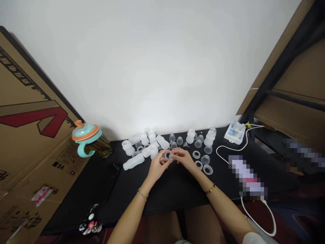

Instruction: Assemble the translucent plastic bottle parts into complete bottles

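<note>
A small translucent round ring (168,155) is pinched between both hands' fingertips; if pressed unevenly, it could slip free

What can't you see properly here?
All in the head view:
- Part of the ring: covered by the left hand and right hand.
- Purple thing: blurred into squares.
- Brown box: cut off by the left edge.
- Writing on the white box: too small.

Teal-lidded jug (91,139), white power strip (235,133), cardboard (27,112)
</note>
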The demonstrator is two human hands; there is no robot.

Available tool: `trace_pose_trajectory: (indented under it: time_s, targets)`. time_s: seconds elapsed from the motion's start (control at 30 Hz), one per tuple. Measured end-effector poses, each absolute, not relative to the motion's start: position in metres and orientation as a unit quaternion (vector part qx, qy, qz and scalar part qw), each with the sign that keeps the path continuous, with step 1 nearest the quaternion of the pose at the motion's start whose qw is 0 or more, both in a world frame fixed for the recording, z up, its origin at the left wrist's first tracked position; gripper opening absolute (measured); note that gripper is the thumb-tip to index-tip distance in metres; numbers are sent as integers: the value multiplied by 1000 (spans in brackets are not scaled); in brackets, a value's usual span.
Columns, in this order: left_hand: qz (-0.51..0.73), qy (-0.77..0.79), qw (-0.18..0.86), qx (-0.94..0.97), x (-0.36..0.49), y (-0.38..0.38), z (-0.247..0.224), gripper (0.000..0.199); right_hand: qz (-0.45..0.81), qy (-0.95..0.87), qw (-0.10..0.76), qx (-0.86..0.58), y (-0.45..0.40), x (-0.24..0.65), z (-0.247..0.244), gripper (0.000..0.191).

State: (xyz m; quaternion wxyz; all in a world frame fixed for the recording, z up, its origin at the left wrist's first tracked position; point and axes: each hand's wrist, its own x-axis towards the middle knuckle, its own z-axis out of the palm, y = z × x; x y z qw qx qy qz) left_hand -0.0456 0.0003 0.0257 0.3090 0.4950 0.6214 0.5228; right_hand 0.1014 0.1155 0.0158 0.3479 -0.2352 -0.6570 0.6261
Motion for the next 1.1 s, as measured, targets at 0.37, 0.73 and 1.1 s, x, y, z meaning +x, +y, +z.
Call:
trace_pose_trajectory:
  time_s: [0.37,0.73,1.1]
  targets:
    - [521,619,311,499,-45,0,27,53,558,-697,378,-247,108,102,23,14]
    - [514,620,301,511,-45,-1,25,52,505,-720,399,-259,105,102,23,11]
    - [507,616,294,527,-46,-1,22,50,492,-728,394,-272,104,101,23,12]
